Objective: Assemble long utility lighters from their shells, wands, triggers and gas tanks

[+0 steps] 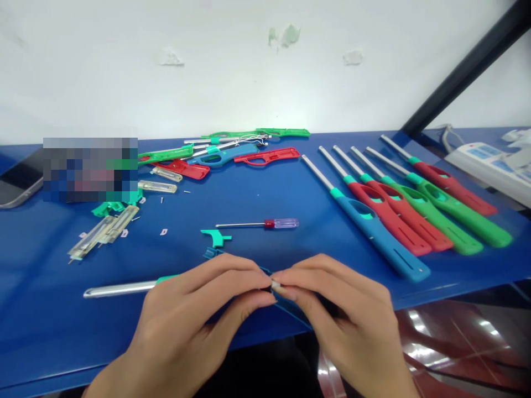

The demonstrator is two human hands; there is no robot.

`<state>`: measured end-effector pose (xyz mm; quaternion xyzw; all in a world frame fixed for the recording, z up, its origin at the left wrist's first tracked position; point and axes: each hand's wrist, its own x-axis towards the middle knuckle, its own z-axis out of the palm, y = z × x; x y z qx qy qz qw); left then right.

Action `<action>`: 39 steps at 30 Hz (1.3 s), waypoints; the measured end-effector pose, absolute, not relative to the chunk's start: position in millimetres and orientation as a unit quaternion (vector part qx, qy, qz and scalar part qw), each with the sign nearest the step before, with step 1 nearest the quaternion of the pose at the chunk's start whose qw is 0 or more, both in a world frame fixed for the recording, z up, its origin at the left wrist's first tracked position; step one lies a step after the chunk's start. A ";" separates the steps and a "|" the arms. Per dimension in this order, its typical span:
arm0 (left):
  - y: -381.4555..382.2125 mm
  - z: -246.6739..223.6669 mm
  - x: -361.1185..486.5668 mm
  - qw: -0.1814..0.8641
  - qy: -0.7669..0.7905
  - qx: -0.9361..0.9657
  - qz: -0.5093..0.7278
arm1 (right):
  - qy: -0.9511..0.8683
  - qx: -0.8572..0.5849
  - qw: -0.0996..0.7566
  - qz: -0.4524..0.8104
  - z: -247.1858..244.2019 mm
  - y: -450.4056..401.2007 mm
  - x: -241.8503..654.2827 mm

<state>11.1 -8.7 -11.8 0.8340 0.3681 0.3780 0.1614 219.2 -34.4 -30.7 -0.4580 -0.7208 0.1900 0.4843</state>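
Both hands meet at the table's front, over a blue lighter half [292, 309] that they largely cover. Between the thumb and index finger of my right hand [340, 304] is a small whitish part [275, 284]. My left hand [203, 315] is closed beside it, its fingertips at a small dark piece too hidden to name. A metal tube [120, 289] with a teal collar sticks out left from under my left hand. Just beyond the fingers lie a teal trigger [216, 237] and a small blue piece [213, 252]. Behind them rests a screwdriver [282, 223] with a purple handle.
Several assembled lighters [384, 224] lie in a row at the right. Green, red and blue shell halves [267, 157] are at the back. Clear fuel tanks [120, 224], teal parts and tiny screws lie left. A phone [20, 177] and a white power strip [493, 166] flank them.
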 end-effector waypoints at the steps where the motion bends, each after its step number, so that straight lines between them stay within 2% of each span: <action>1: -9.2 -11.4 11.3 0.159 0.369 0.833 0.380 | -0.720 -0.457 0.485 0.194 -30.3 -34.3 219.1; 29: -11.9 -14.1 13.5 0.120 0.378 0.831 0.391 | -0.702 -0.473 0.495 0.196 -27.0 -34.8 216.1; 39: -11.6 -9.8 15.8 0.139 0.370 0.833 0.388 | -0.696 -0.478 0.503 0.185 -27.1 -35.8 214.9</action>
